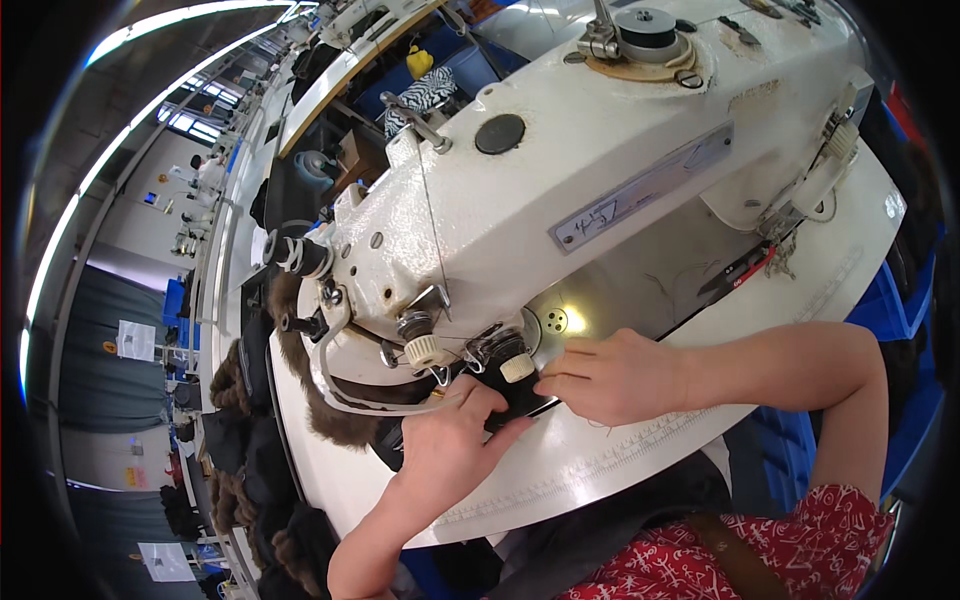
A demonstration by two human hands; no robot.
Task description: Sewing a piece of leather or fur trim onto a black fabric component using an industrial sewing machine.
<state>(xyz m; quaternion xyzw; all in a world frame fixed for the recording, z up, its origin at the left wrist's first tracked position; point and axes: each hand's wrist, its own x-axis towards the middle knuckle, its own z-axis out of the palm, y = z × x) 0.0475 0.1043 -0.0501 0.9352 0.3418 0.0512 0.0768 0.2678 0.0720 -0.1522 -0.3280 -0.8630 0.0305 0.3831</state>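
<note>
A white sewing machine (480,210) fills the middle of the head view, its needle end above a piece of black fabric (515,395). My left hand (455,425) is bent over this fabric just left of the presser area, thumb stretched toward the right. My right hand (625,382) is closed, its fingertips pinched at the fabric's right edge. Brown fur trim (340,420) lies along the fabric at left. The needle and the fabric under the machine head are mostly hidden by knobs and fingers.
Red-handled snips (740,272) and loose thread lie on the machine bed behind my right hand. A ruler scale (590,465) runs along the table's front edge. Dark fur-trimmed pieces (235,440) are piled at left. Blue bins (900,300) stand at right.
</note>
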